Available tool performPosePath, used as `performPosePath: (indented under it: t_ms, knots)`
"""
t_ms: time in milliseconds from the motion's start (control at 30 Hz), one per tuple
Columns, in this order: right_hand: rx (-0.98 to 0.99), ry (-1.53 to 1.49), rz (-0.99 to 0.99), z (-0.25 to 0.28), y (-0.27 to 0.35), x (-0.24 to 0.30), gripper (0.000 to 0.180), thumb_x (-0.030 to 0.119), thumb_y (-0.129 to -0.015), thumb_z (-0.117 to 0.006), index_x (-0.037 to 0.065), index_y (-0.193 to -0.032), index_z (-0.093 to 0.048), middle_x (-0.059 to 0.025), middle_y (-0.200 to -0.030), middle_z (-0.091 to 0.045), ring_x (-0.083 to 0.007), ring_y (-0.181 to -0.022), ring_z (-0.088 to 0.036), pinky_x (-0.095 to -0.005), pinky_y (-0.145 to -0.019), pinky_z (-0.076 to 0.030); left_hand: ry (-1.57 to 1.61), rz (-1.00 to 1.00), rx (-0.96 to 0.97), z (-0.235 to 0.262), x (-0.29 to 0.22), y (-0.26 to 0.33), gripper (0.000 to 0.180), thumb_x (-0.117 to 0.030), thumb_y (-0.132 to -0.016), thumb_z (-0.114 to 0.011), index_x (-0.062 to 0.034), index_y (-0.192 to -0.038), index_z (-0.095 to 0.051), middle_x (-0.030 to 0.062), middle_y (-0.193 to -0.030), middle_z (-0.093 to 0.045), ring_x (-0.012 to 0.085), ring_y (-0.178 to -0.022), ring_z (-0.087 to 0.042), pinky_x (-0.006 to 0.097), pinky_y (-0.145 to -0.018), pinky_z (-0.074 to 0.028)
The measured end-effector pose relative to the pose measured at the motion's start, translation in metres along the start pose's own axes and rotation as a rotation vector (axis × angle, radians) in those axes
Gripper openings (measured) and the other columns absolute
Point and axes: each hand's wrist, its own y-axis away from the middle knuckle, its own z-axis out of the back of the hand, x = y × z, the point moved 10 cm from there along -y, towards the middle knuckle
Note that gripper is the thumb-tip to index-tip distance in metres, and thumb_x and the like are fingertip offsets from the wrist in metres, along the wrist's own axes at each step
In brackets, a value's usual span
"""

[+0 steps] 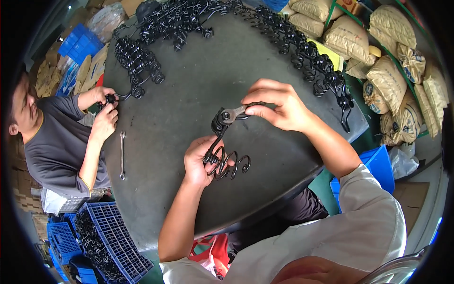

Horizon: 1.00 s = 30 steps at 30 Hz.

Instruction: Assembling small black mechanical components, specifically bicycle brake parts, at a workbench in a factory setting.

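Observation:
My left hand (201, 161) is closed around a black metal part with coiled springs (234, 163), held above the table. One coil hangs out to the right of my fingers, and a curved arm runs up to a joint at the top. My right hand (279, 106) pinches the handle of a grey wrench (239, 112). The wrench's head sits at that upper joint; whether it grips a nut there I cannot tell. Behind the wrench shows another black coil, partly hidden.
Black spring parts (170, 23) lie heaped along the far edge, with a row (307, 57) down the right. Another wrench (123, 155) lies at left. A co-worker (61, 142) handles a black part there. Blue crates (116, 236) and stacked sacks (347, 38) surround the dark table (198, 85).

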Motion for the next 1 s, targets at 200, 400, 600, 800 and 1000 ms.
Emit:
performPosePath:
  t_ms: [200, 400, 600, 800, 1000]
  knots:
    - [-0.04, -0.027, 0.008, -0.003, 0.004, 0.001, 0.021, 0.008, -0.086, -0.08, 0.0, -0.103, -0.072, -0.011, -0.094, -0.068, -0.0273, -0.085, -0.068, -0.0368, -0.067, -0.054, -0.112, -0.033, -0.078, 0.0, -0.005, 0.004, 0.038, -0.028, -0.103, -0.049, -0.0093, -0.071, -0.051, -0.0016, -0.044, -0.038, 0.0142, -0.032, -0.038, 0.036, -0.054, -0.054]
    - [-0.084, -0.026, -0.01, 0.002, 0.005, 0.001, 0.019, 0.012, -0.088, -0.08, 0.002, -0.102, -0.072, -0.0089, -0.089, -0.066, -0.0224, -0.078, -0.065, -0.0341, -0.062, -0.05, -0.11, -0.05, -0.114, 0.009, -0.004, 0.005, 0.037, -0.029, -0.103, -0.05, -0.0097, -0.071, -0.051, -0.0015, -0.044, -0.038, 0.014, -0.035, -0.038, 0.033, -0.052, -0.047]
    - [-0.101, 0.236, -0.324, 0.022, 0.003, -0.045, 0.02, 0.018, -0.09, -0.078, 0.001, -0.101, -0.074, -0.0134, -0.091, -0.07, -0.0294, -0.079, -0.068, -0.0385, -0.07, -0.053, -0.159, -0.282, -0.232, 0.028, -0.034, 0.007, 0.036, -0.03, -0.103, -0.051, -0.0088, -0.074, -0.051, -0.0002, -0.05, -0.041, 0.0143, -0.041, -0.041, 0.034, -0.055, -0.049]
    - [0.064, 0.417, -0.464, 0.005, 0.013, -0.083, 0.019, 0.021, -0.089, -0.077, 0.004, -0.094, -0.073, -0.0133, -0.089, -0.073, -0.0344, -0.084, -0.07, -0.0447, -0.075, -0.054, -0.403, -0.531, -0.282, 0.028, -0.052, 0.013, 0.037, -0.031, -0.109, -0.052, -0.0044, -0.083, -0.054, 0.0042, -0.059, -0.052, 0.0131, -0.052, -0.052, 0.026, -0.061, -0.047]
    - [0.149, 0.405, -0.454, -0.015, 0.018, -0.085, 0.018, 0.02, -0.088, -0.077, 0.003, -0.095, -0.072, -0.0134, -0.089, -0.072, -0.0343, -0.082, -0.069, -0.0437, -0.074, -0.053, -0.591, -0.59, -0.341, 0.028, -0.048, 0.015, 0.034, -0.025, -0.109, -0.052, -0.0037, -0.082, -0.055, 0.0041, -0.065, -0.056, 0.0123, -0.057, -0.055, 0.03, -0.064, -0.048]
